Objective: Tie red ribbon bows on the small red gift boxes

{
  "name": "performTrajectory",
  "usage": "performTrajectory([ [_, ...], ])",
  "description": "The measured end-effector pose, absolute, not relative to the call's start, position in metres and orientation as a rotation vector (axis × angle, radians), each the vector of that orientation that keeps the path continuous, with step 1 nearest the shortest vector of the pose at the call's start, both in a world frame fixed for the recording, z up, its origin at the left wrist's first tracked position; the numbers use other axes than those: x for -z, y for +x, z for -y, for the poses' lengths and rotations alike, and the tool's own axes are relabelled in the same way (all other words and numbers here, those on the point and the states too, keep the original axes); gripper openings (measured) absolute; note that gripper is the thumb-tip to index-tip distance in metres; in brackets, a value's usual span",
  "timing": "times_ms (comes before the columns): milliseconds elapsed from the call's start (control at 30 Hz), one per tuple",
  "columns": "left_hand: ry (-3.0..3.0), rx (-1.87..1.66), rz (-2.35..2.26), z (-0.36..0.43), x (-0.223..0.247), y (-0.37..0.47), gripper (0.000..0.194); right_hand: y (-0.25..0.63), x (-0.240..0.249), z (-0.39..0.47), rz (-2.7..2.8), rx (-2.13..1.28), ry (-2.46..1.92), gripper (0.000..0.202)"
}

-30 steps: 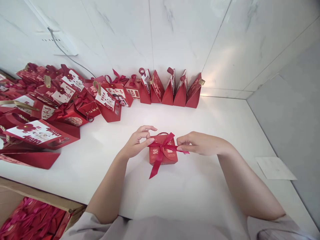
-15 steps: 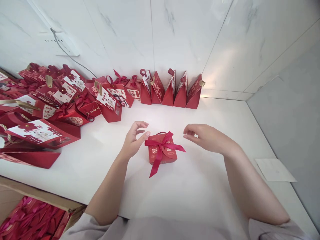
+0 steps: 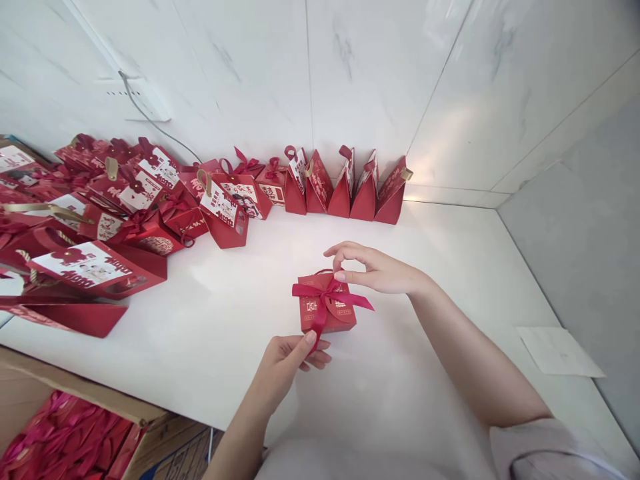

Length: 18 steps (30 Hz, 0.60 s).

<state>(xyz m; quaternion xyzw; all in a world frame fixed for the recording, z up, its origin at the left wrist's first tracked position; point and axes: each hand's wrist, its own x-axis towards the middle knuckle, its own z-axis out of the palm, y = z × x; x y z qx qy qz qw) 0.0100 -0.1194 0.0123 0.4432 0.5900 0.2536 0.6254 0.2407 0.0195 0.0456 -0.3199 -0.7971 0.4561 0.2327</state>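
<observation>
Left hand pinching near tail of ribbon, thumb covering part of it. Right hand pinching upper tail, thumb and index closed, tip hidden. Red box sitting on white table between both hands. Carton running out of frame bottom left.

The closed red box with pale lettering lies flat on the white surface. A crimson ribbon is knotted on top, its strips reaching left, right and near.
</observation>
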Motion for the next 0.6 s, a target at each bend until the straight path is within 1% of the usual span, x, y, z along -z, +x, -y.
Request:
performTrajectory([
  [200,0.814,-0.911,-1.289,0.114,-0.004,0.010,0.034,0.232,-0.037,-0.020,2.185,-1.436,-0.808,0.024],
  [300,0.807,-0.999,-1.293,0.105,-0.007,0.000,0.031,0.231,-0.037,-0.016,2.150,-1.443,-0.836,0.023],
  [367,0.811,-0.992,-1.320,0.100,-0.010,-0.003,0.036,0.232,-0.038,-0.014,2.167,-1.418,-0.828,0.024],
  [500,0.811,-0.846,-1.389,0.092,-0.014,0.000,0.051,0.237,-0.038,-0.011,2.152,-1.467,-0.842,0.031],
  [600,0.819,-0.829,-1.404,0.091,-0.013,0.005,0.048,0.242,-0.037,-0.009,2.122,-1.503,-0.908,0.037],
])
